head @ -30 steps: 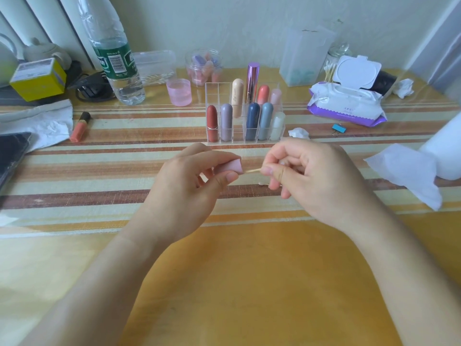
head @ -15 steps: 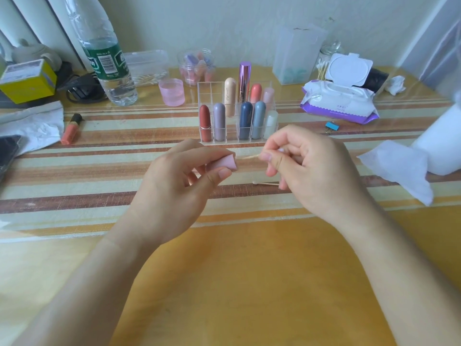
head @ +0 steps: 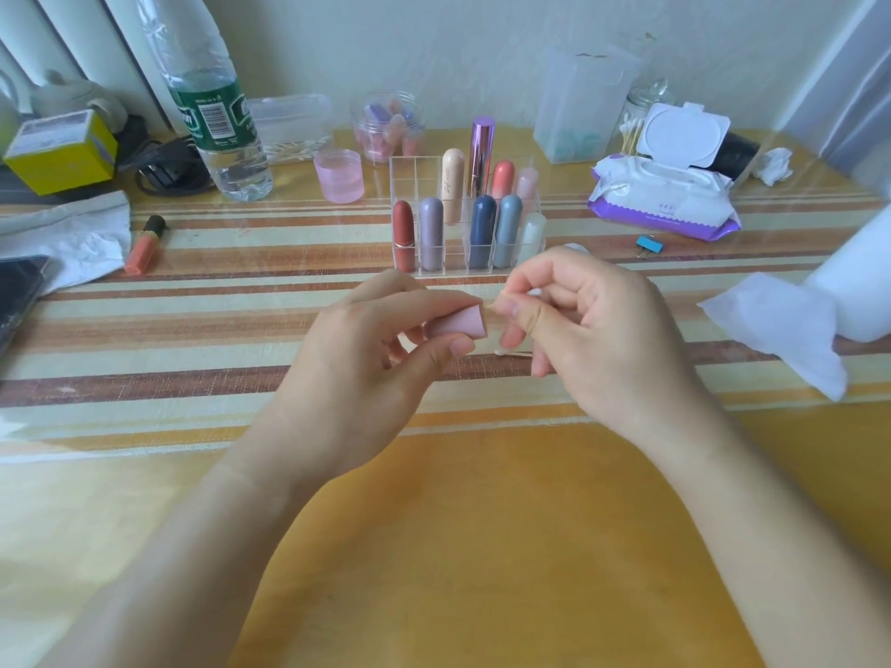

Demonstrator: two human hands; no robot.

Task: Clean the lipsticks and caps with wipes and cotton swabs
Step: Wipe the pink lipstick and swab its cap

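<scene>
My left hand (head: 357, 359) grips a pink lipstick cap (head: 460, 323), its open end turned toward my right hand. My right hand (head: 593, 330) pinches a cotton swab (head: 534, 292) whose far end goes into the cap's mouth; most of the stick is hidden by my fingers. Another cotton swab (head: 513, 353) lies on the table under my right hand. Behind my hands stands a clear organizer (head: 410, 173) with several lipsticks upright in it. An orange lipstick (head: 144, 243) lies on the table at the left. An open pack of wet wipes (head: 665, 200) sits at the back right.
A water bottle (head: 212, 113), a pink cup (head: 339, 176), a yellow box (head: 60, 151) and a phone (head: 17, 291) are at the left. A loose wipe (head: 781, 325) and a white roll (head: 858, 282) lie at the right. A jar of swabs (head: 639, 115) stands at the back.
My right hand has closed in on the cap, pushing the swab deeper into it. The view has shifted a little; both hands stay in the middle of the table.
</scene>
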